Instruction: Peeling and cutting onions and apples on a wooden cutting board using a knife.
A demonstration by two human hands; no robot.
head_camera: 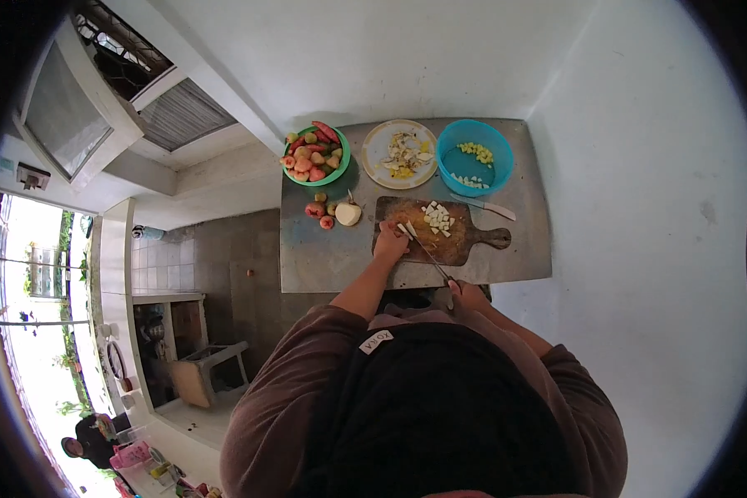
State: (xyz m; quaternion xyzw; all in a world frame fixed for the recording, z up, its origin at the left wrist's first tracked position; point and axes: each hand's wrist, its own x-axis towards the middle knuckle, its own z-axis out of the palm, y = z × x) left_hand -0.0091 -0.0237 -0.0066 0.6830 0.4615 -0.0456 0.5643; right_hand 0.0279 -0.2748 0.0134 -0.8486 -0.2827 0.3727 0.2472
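Observation:
My left hand (391, 241) grips pale, cut strips of a fruit or root (406, 230) at the left part of a wooden cutting board (460, 249). In my right hand (468, 295) is the handle of a kitchen knife (433, 258), its blade slanting up and left with the tip at those strips. White cubes (437, 218) form a loose pile on the board's upper middle. Left of the board sits a peeled, pale round piece (348, 214). Behind the board's handle lies a second knife (492, 207) with a light handle.
Along the wall, the metal-topped table (311, 267) bears a green bowl (347, 165) of fruit, a plate (371, 171) with peelings, and a blue basin (464, 163) holding yellow and white cubes. Loose red fruits (315, 210) lie at left. A person (93, 439) is far off, lower left.

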